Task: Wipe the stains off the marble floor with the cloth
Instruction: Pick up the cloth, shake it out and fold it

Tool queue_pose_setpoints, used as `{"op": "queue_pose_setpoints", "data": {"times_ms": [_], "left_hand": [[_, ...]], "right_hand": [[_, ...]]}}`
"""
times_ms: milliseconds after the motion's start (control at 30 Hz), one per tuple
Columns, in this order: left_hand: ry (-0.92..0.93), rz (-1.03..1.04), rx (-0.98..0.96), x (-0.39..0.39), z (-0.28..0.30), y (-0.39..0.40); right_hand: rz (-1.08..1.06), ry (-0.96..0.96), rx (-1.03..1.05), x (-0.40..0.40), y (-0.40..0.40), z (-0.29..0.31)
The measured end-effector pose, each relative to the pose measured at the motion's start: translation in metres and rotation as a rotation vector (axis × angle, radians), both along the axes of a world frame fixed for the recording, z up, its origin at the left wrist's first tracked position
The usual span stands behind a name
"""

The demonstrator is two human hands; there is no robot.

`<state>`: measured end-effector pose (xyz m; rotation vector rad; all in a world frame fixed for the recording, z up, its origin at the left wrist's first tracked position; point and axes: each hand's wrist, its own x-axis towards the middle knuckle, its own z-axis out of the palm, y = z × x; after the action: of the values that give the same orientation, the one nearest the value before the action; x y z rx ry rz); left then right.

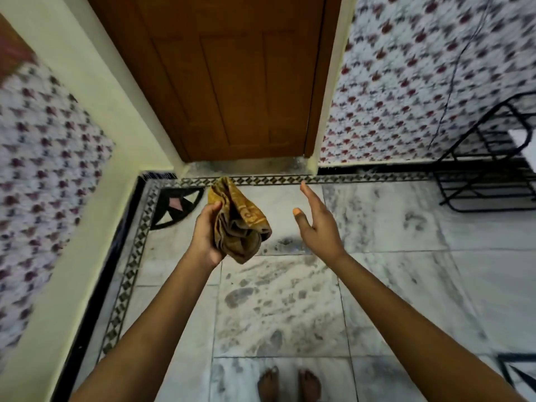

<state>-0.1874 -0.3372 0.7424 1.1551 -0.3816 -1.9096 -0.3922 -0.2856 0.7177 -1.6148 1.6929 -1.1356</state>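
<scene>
A crumpled yellow-brown cloth (pixel 240 220) hangs in the air in front of me, held by my left hand (pixel 204 236), whose fingers close around its left side. My right hand (pixel 317 220) is raised to the right of the cloth, palm facing it, fingers apart and holding nothing; a gap separates it from the cloth. Below lies the white marble floor (pixel 391 227) with grey veins and dark smudgy stains (pixel 261 303) spread over the tiles in front of my bare feet (pixel 290 384).
A closed brown wooden door (pixel 232 82) stands straight ahead with a raised threshold. Patterned tiled walls flank it on both sides. A black metal rack (pixel 490 175) stands on the floor at the right. A dark patterned border (pixel 130 256) runs along the floor's edge.
</scene>
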Motion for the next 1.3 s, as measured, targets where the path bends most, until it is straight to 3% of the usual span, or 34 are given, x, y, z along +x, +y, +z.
{"op": "queue_pose_setpoints", "data": {"times_ms": [267, 667, 933, 1200, 1300], "left_hand": [[0.062, 0.051, -0.165, -0.011, 0.107, 0.046], [0.094, 0.070, -0.317, -0.020, 0.166, 0.075], [0.074, 0.058, -0.354, 0.012, 0.175, 0.083], [0.096, 0.063, -0.362, 0.082, 0.164, 0.089], [-0.012, 0.063, -0.316, 0.105, 0.151, 0.087]], "right_hand": [[0.052, -0.111, -0.087, -0.008, 0.032, 0.112], [0.253, -0.175, -0.030, 0.002, 0.054, 0.161], [0.110, -0.046, -0.193, 0.044, 0.050, 0.171], [0.015, -0.175, -0.214, 0.104, 0.041, 0.198], [0.020, -0.216, -0.236, 0.119, 0.041, 0.207]]}}
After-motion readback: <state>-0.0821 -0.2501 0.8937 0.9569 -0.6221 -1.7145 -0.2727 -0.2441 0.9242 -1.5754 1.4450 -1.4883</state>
